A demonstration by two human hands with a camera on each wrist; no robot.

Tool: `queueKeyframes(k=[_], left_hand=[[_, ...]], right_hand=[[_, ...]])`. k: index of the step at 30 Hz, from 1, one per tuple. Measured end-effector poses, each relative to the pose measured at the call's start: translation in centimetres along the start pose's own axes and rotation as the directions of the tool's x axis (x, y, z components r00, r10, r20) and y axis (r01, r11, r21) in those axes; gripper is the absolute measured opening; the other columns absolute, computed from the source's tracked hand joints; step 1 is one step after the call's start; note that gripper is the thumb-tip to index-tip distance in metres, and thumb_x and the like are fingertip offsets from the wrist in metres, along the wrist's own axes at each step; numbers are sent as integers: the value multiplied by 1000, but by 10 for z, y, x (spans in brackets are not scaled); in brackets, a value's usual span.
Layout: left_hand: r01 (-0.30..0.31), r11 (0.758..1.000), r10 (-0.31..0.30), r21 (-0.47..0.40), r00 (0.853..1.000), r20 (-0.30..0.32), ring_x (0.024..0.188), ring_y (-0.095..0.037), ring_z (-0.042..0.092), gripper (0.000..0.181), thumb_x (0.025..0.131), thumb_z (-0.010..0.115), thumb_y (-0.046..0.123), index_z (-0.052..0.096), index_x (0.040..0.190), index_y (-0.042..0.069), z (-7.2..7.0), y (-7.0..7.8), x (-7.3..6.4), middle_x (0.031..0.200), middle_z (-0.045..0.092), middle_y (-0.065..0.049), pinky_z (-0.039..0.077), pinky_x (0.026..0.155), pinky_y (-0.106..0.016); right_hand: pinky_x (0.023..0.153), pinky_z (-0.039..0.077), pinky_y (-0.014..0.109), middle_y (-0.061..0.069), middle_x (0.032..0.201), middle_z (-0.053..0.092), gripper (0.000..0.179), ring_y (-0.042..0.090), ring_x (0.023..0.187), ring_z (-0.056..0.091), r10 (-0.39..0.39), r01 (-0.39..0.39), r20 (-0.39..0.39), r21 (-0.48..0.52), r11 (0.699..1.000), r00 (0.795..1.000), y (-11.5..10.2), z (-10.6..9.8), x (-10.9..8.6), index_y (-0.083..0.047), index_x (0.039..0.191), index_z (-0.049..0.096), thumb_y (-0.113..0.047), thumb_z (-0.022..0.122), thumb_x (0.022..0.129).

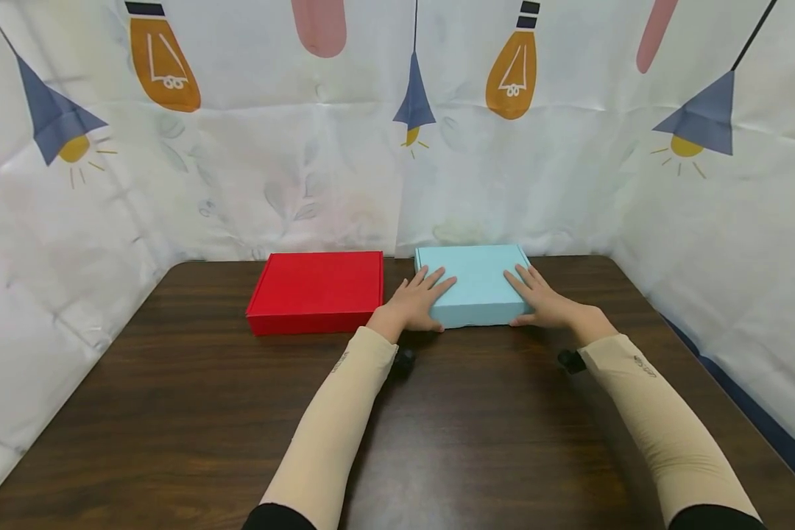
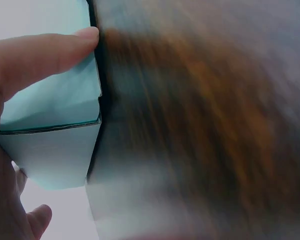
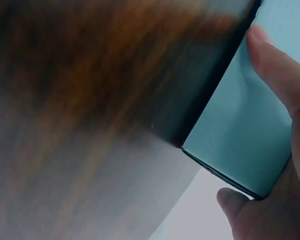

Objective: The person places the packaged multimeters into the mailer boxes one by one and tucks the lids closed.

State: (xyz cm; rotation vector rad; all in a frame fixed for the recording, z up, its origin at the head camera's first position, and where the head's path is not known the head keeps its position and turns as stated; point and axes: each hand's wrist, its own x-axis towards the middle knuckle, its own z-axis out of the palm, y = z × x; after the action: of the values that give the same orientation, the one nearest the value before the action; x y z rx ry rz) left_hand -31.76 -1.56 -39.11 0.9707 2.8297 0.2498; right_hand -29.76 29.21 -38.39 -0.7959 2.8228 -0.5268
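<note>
A light blue cardboard box (image 1: 475, 276) with its lid closed lies flat near the back edge of the table. My left hand (image 1: 414, 300) grips its left front corner, with spread fingers over the top. In the left wrist view the thumb (image 2: 50, 57) presses along the front face near the bottom edge. The box's right front corner is held by my right hand (image 1: 545, 300), fingers reaching onto the lid. Its thumb (image 3: 277, 67) lies against the front face in the right wrist view. What the box contains is hidden.
To the left of the blue box, a small gap away, lies a closed red box (image 1: 321, 287) of similar size. Both boxes sit on a dark brown wooden table (image 1: 172, 412). A white curtain (image 1: 238, 162) printed with lamps and bulbs hangs behind and at the sides.
</note>
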Motion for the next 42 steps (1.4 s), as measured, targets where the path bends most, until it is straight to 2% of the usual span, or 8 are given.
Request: queueKeyframes(k=[10, 17, 31, 42], left_hand=[[-31, 999, 32, 31, 999, -10, 157, -32, -2, 99, 94, 74, 40, 10, 167, 24, -1, -4, -9, 172, 2, -4, 15, 122, -58], [-41, 997, 43, 67, 998, -37, 156, -34, 1, 96, 95, 73, 37, 12, 167, 22, 1, -3, -8, 172, 5, -7, 20, 122, -56], [-56, 997, 60, 59, 996, -73, 156, -36, 4, 92, 95, 74, 31, 16, 166, 18, 5, -1, -9, 171, 10, -10, 23, 122, -50], [-59, 997, 62, 40, 995, -72, 156, -37, 4, 92, 95, 75, 29, 17, 166, 17, 4, -1, -9, 171, 11, -11, 24, 121, -51]], right_hand=[[113, 8, 74, 35, 163, -11, 95, 55, 148, -15, -22, 22, 12, -18, 1000, 1000, -6, 4, -3, 3, 162, 6, -22, 72, 98], [113, 18, 73, 36, 162, -4, 91, 58, 148, -7, -29, 28, -15, -86, 996, 999, -12, 3, -5, 3, 161, 11, -21, 71, 98], [110, 28, 71, 36, 163, 1, 86, 56, 149, -2, -22, 14, -52, -146, 989, 998, -14, 9, -6, -1, 162, 14, -15, 69, 99], [111, 26, 71, 36, 163, 0, 84, 56, 149, -3, -27, 19, -58, -129, 991, 998, -14, 9, -7, -1, 163, 14, -14, 68, 100]])
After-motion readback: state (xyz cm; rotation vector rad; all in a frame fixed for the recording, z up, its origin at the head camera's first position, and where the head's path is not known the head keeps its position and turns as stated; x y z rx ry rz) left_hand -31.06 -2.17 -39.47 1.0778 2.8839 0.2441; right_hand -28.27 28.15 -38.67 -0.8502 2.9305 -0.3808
